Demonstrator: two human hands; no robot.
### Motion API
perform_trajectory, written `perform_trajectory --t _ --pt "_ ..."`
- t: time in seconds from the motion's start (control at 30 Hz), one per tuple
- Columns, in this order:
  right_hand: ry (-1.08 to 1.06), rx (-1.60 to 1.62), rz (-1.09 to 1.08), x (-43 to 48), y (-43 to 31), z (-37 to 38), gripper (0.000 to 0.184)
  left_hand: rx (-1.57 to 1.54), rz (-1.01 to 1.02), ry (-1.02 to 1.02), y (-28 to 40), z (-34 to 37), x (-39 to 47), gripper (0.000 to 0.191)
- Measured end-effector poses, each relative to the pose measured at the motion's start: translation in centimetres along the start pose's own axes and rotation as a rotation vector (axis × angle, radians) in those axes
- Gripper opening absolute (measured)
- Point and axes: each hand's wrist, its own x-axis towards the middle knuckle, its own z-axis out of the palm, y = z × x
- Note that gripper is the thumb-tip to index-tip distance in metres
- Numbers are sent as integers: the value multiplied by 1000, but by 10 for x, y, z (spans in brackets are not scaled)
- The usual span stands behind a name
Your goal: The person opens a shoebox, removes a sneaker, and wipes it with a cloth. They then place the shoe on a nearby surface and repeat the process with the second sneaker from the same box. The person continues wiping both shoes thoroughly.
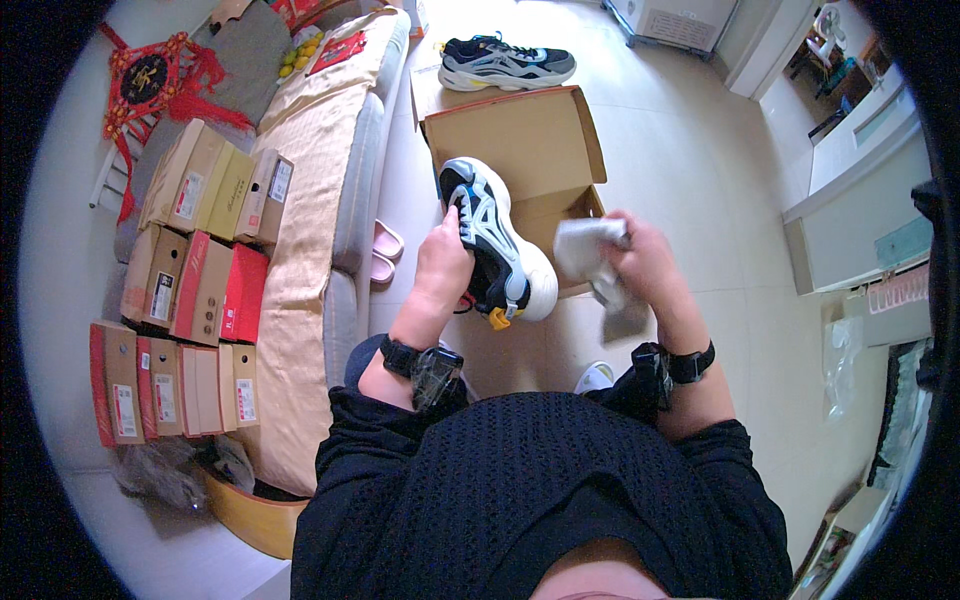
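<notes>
A grey, white and black sneaker (499,236) is gripped by my left hand (444,255) at its laced opening, its pale sole turned to the right and a yellow tab at the heel. My right hand (641,255) holds a crumpled grey-white cloth (585,244), blurred, just right of the sneaker's heel. Behind the sneaker stands a cardboard shoebox (517,135) with its lid raised; the sneaker hides part of its inside. A similar sneaker (506,64) rests on a cardboard surface beyond the lid.
Several shoeboxes (202,285) are stacked on a cloth-covered sofa (300,292) at the left. Pink slippers (385,251) lie on the tiled floor beside it. Yellow fruit (300,56) and a red packet are at the sofa's far end. A white door (862,150) stands at the right.
</notes>
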Motion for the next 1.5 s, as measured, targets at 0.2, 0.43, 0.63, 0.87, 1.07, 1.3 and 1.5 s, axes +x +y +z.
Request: perform_trajectory --t 0.2,0.43,0.63,0.87,1.07,1.3,1.5 --pt "-42 429 -450 -14 -36 26 30 39 -83 -91 -1 0 1 54" --pt "-728 -69 -414 -24 -37 30 40 50 -85 -111 -3 1 0 56" --pt "-389 -466 -167 -23 -15 0 14 -21 -62 -78 -7 0 3 52" --pt "253 35 -285 0 -6 0 36 7 -128 -170 -22 4 2 42" --pt "-359 536 -805 -8 -26 49 29 -211 -104 -301 -13 4 15 46" --pt "-482 6 -717 -6 -3 58 24 -157 -53 -244 -18 5 2 55" --pt "-155 -340 -385 -3 17 16 17 -245 -47 -220 -27 7 8 51"
